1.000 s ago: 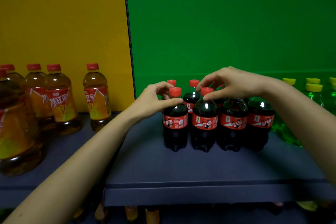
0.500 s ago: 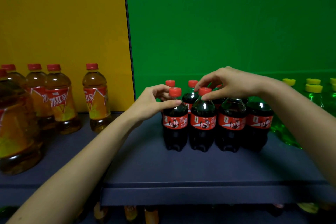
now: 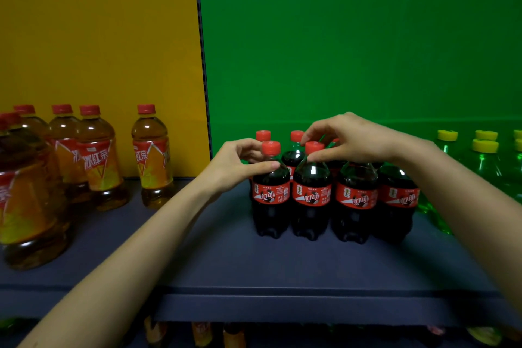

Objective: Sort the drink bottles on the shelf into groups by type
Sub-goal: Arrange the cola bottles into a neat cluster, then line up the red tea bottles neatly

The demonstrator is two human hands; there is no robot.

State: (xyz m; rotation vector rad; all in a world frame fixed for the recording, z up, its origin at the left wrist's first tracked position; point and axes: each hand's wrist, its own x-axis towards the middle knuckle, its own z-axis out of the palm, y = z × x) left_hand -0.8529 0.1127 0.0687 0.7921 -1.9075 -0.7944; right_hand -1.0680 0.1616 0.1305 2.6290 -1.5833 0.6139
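Dark cola under red caps: the cola bottles (image 3: 333, 198) stand upright in a tight block at mid-shelf, a front row of four touching side by side, with more behind.

Left hand (image 3: 237, 168): thumb laid across the shoulder and fingers curled behind the neck of the front-left cola bottle (image 3: 270, 195).
Right hand (image 3: 351, 140): thumb and forefinger pinching the second cola bottle (image 3: 312, 195) just under its cap, the other fingers arched over the rear row.

Step, as judged: squaring up the cola group. Slide rather than lift, and push gently, since high grips tip bottles easily — packed neighbours will carry any shove along. Labels are best kept facing front.

Shelf (image 3: 282, 265): dark blue-grey, matt, with a front lip.
Tea bottles (image 3: 99, 161): amber, red-capped, at left before the yellow panel (image 3: 99, 37), well apart from the cola.
Green bottles (image 3: 485, 161): yellow-capped, at right, just beside the block, before the green panel (image 3: 353, 51).
Lower tier: dim — the types of bottle there cannot be told.
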